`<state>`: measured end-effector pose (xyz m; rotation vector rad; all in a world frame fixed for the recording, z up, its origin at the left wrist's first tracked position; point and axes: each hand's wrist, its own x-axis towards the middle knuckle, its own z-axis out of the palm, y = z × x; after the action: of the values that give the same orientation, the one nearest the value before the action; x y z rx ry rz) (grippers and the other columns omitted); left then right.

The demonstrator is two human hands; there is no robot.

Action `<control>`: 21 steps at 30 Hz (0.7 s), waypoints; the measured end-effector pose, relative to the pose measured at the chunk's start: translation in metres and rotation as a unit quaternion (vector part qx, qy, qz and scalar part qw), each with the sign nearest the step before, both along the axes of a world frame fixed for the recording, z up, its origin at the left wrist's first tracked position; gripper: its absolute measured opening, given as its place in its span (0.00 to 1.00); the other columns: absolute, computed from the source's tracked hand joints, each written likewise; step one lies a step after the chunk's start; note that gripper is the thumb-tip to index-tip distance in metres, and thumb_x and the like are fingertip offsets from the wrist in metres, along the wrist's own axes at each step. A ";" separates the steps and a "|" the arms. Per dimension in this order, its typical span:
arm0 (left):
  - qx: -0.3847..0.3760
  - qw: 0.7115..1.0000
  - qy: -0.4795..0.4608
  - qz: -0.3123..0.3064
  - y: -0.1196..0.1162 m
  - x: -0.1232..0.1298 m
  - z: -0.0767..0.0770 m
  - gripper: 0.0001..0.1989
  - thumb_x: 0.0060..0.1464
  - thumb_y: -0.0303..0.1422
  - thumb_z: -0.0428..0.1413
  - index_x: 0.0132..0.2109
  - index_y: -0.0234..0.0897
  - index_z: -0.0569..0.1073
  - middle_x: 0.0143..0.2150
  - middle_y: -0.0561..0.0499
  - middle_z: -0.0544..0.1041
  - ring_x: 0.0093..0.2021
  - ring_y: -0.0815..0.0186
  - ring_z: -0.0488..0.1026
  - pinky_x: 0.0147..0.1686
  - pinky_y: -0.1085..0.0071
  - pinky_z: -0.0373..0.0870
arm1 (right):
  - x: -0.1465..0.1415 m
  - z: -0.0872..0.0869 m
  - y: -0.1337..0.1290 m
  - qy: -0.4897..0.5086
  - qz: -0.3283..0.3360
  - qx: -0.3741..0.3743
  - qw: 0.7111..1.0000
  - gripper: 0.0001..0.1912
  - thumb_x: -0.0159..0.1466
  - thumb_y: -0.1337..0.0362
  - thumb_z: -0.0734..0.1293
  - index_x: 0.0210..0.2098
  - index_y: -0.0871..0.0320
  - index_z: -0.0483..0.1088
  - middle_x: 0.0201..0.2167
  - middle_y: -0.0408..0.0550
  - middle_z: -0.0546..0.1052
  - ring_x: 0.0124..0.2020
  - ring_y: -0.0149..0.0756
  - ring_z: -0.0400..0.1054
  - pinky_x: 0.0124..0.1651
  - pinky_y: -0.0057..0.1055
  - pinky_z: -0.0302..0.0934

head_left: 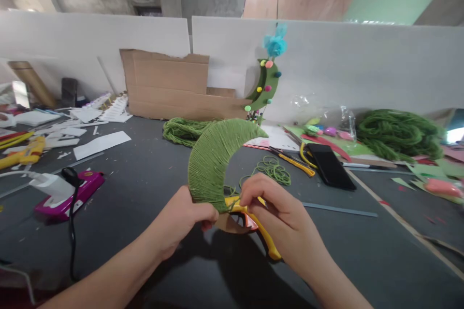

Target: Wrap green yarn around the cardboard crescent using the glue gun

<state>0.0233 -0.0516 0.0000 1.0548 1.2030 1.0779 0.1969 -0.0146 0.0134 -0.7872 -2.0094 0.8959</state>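
A cardboard crescent (212, 161), mostly wound in green yarn, stands upright in front of me. Bare brown cardboard (234, 223) shows at its lower tip. My left hand (192, 212) grips the crescent's lower left part, thumb across the front. Close by on the right, my right hand (273, 203) pinches the green yarn (235, 201) near the inner curve. A loose tangle of the same yarn (271, 170) lies on the table behind that hand. Partly hidden beneath the hands is a yellow-handled tool (268, 239), probably a glue gun.
A purple power strip (89, 190) with a white plug and black cord sits at left. Behind are cardboard (166, 82), a decorated green crescent (270, 84) and a yarn bundle (184, 130). A phone (330, 166), cutter (297, 164) and large yarn heap (395, 133) lie right.
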 end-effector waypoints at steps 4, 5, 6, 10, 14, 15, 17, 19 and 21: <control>-0.014 0.999 -0.032 -0.012 0.000 0.001 0.001 0.04 0.38 0.22 0.51 0.23 0.35 0.66 0.20 0.57 0.62 0.22 0.72 0.57 0.21 0.75 0.57 | -0.004 -0.002 0.001 -0.062 -0.020 0.096 0.993 0.14 0.58 0.75 0.55 0.26 0.57 0.69 0.30 0.46 0.66 0.31 0.32 0.63 0.33 0.28 0.58; -0.008 0.999 -0.030 -0.009 0.000 0.001 0.001 0.04 0.38 0.22 0.51 0.23 0.35 0.66 0.20 0.57 0.62 0.22 0.72 0.57 0.21 0.75 0.57 | -0.005 -0.002 0.001 -0.080 -0.027 0.102 0.991 0.14 0.58 0.75 0.55 0.27 0.58 0.70 0.30 0.47 0.66 0.32 0.32 0.63 0.34 0.29 0.58; 0.000 1.000 -0.022 -0.002 0.000 0.000 0.000 0.04 0.38 0.22 0.51 0.22 0.35 0.65 0.19 0.57 0.62 0.22 0.72 0.57 0.21 0.75 0.57 | -0.006 -0.002 0.001 -0.095 -0.034 0.099 0.990 0.14 0.57 0.75 0.56 0.28 0.58 0.71 0.31 0.47 0.67 0.33 0.33 0.64 0.35 0.29 0.59; 0.040 0.999 0.025 0.027 -0.001 -0.001 -0.003 0.05 0.39 0.22 0.51 0.21 0.35 0.64 0.20 0.56 0.62 0.23 0.71 0.58 0.22 0.74 0.56 | -0.012 0.000 -0.003 -0.102 -0.066 0.048 0.991 0.07 0.56 0.70 0.62 0.29 0.57 0.72 0.33 0.47 0.68 0.35 0.35 0.65 0.38 0.32 0.60; 0.046 0.998 0.022 0.034 -0.003 0.002 0.000 0.06 0.40 0.22 0.51 0.21 0.35 0.65 0.20 0.56 0.63 0.23 0.71 0.59 0.24 0.73 0.57 | -0.017 -0.002 -0.008 -0.066 -0.117 0.042 0.990 0.04 0.55 0.68 0.64 0.27 0.57 0.70 0.32 0.46 0.68 0.34 0.35 0.65 0.38 0.33 0.60; 0.044 0.998 0.008 0.036 -0.003 0.003 0.002 0.05 0.41 0.23 0.51 0.21 0.35 0.65 0.20 0.56 0.63 0.23 0.71 0.59 0.24 0.73 0.57 | -0.018 -0.003 -0.009 -0.062 -0.123 0.057 0.989 0.04 0.55 0.70 0.63 0.26 0.57 0.70 0.32 0.46 0.68 0.35 0.36 0.64 0.38 0.33 0.59; 0.034 0.998 -0.029 0.037 -0.004 0.005 0.004 0.04 0.42 0.23 0.52 0.23 0.34 0.67 0.21 0.56 0.64 0.23 0.71 0.60 0.24 0.73 0.59 | -0.018 -0.005 -0.011 -0.066 -0.113 0.100 0.986 0.06 0.55 0.72 0.62 0.26 0.57 0.68 0.32 0.47 0.67 0.36 0.37 0.63 0.39 0.35 0.59; 0.018 0.997 -0.069 0.032 -0.004 0.005 0.006 0.03 0.43 0.23 0.52 0.26 0.34 0.69 0.22 0.55 0.66 0.23 0.71 0.61 0.24 0.74 0.60 | -0.017 -0.006 -0.012 -0.077 -0.085 0.137 0.984 0.07 0.54 0.73 0.61 0.27 0.57 0.68 0.33 0.48 0.67 0.36 0.37 0.63 0.39 0.36 0.59; 0.005 0.995 -0.099 0.026 -0.003 0.005 0.006 0.03 0.43 0.24 0.53 0.27 0.33 0.70 0.23 0.55 0.68 0.23 0.71 0.63 0.24 0.74 0.61 | -0.015 -0.006 -0.013 -0.090 -0.056 0.154 0.982 0.08 0.55 0.74 0.61 0.28 0.57 0.69 0.33 0.48 0.66 0.36 0.37 0.62 0.39 0.36 0.59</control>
<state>0.0282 -0.0549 0.0061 0.9062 1.0702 1.2009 0.1814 -0.0277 0.0076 -0.8164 -2.1681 0.4464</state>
